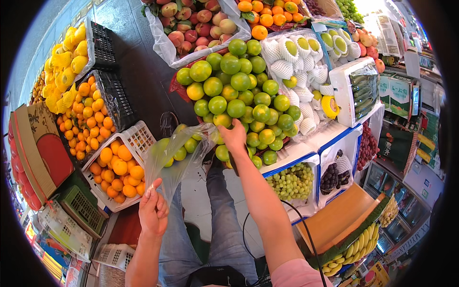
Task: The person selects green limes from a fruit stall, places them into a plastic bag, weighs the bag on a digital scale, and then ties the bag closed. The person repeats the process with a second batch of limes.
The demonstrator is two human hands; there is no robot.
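Bag (174, 155), clear thin plastic, hangs stretched between both hands, long axis slanting from L hand (153, 210) low and near the body up to R hand (234, 136) at the fruit pile. L fingers pinched shut on the bag's lower edge, thumb up. R fingers curl over the bag's upper rim and down onto the green citrus pile (239, 91); can't tell whether they also close on a fruit underneath. Several green fruits already sit inside the bag, just L of the R fingertips, showing through the film. Pile lies directly ahead of and touching R fingers, well apart from L ones, so R hand is the nearer. Fruits look round, glossy, green w/ some yellowing. White crate of oranges (119, 167) sits left of L fingers.
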